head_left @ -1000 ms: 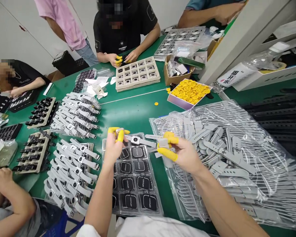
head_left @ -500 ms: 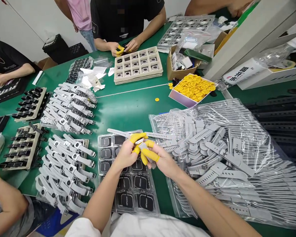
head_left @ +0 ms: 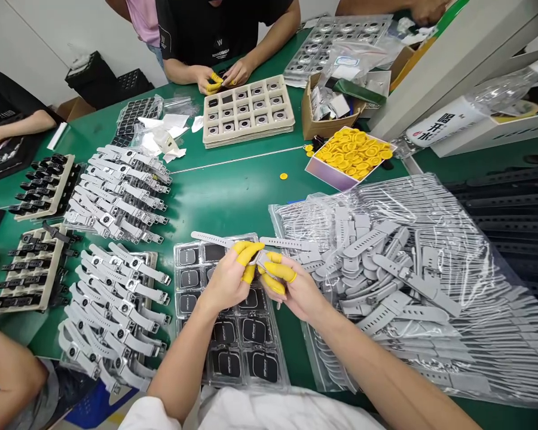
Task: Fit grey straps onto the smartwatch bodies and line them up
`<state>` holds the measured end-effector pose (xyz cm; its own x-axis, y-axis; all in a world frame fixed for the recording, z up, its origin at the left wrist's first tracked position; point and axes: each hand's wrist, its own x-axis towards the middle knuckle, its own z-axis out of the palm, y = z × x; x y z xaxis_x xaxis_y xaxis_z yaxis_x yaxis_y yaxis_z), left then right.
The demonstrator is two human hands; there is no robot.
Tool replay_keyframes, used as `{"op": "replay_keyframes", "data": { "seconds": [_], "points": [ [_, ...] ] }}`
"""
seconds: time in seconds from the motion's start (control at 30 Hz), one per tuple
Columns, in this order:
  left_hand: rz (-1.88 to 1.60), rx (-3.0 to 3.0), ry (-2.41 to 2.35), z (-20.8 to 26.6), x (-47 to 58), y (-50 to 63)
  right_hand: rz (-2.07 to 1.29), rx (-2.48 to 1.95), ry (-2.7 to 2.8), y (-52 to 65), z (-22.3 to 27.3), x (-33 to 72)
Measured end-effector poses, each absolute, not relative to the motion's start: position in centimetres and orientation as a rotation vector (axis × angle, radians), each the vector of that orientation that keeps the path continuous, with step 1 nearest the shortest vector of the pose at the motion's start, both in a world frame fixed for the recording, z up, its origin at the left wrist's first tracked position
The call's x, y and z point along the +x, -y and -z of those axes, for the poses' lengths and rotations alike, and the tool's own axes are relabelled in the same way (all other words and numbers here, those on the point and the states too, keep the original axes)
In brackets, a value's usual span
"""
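Note:
My left hand [head_left: 231, 278] and my right hand [head_left: 293, 285], both with yellow finger cots, meet above a clear tray [head_left: 275, 334] of dark square watch faces. Between the fingertips is a small smartwatch, mostly covered; my left fingers pinch its case. A short grey strap piece [head_left: 260, 260] is pinched in my right fingers against the watch. One grey strap [head_left: 211, 239] reaches out up-left from behind my left hand. Another grey strap [head_left: 289, 243] stretches right from the fingertips towards a heap of loose grey straps [head_left: 376, 263]; whether it joins the watch is hidden.
Bagged grey straps [head_left: 470, 286] cover the right side. Grey-strapped watches [head_left: 116, 310] stand in rows at left, beside trays of black-strapped watches [head_left: 22, 266]. Ahead are a box of yellow finger cots [head_left: 352, 154] and a beige tray [head_left: 246, 137]. A co-worker's hands [head_left: 222, 80] work behind it.
My hands stay together over the tray while the fingers shift their grip slightly; the right fingers have turned around the strap piece. The whole view has moved a little.

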<state>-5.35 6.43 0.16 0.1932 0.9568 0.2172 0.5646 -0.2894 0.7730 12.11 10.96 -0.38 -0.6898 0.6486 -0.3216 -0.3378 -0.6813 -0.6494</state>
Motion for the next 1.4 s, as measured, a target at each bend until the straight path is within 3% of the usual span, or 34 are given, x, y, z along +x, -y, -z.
{"op": "replay_keyframes", "data": {
  "seconds": [0.3,0.47,0.87,0.97,1.13,1.4],
  "points": [
    [-0.796,2.038,-1.489,-1.4,-5.2,-6.7,-2.373,-0.841,0.802,-11.6,0.4,12.4],
    [-0.903,1.868,-1.365,-0.8,-5.8,-6.8,-2.328,-0.78,0.906,-11.4,0.4,12.3],
    [-1.912,0.679,-1.434,-0.1,-8.4,-8.5,-2.328,-0.91,1.416,-12.0,0.7,12.6],
    [-1.709,0.738,-1.486,0.0,-8.5,-8.5,-2.192,-0.944,1.311,-12.0,0.7,12.3],
    [-1.138,1.534,-1.431,1.0,-5.6,-7.6,-2.27,-0.796,1.196,-11.6,0.8,12.0],
    [-1.071,1.894,-1.382,1.3,-5.8,-7.5,-2.312,-0.78,1.031,-11.7,0.9,12.0]
  ]
}}
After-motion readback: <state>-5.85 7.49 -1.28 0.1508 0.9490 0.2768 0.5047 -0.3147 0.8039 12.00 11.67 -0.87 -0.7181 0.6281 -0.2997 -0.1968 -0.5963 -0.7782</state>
